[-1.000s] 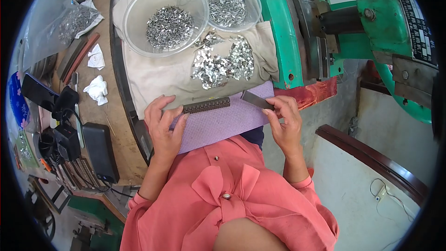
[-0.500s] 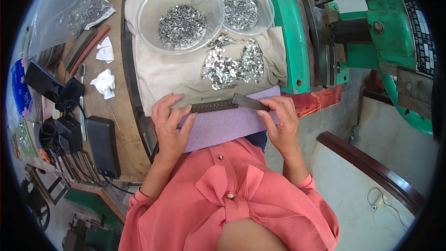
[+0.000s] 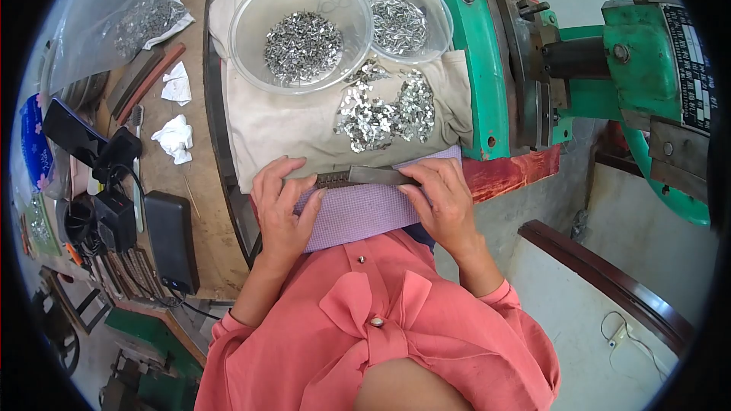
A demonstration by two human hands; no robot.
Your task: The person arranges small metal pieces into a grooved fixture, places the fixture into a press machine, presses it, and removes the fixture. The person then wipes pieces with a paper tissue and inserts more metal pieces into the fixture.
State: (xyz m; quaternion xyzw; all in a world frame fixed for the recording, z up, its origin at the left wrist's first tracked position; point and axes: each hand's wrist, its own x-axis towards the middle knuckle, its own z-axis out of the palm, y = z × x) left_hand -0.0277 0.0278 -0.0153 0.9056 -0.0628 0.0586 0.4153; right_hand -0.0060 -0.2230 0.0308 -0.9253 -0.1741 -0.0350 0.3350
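Both hands grip work on the purple cloth at the desk's near edge: left hand steadies the toothed strip, right hand presses the flat metal bar against it; next, likely careful sliding alignment.

Round bench, wood top with dark rim. Beige cloth spread on it, just beyond the fingertips; purple cloth under the fingers at the near edge. Left of the left hand's fingers: black box, crumpled tissues, bag of metal bits.
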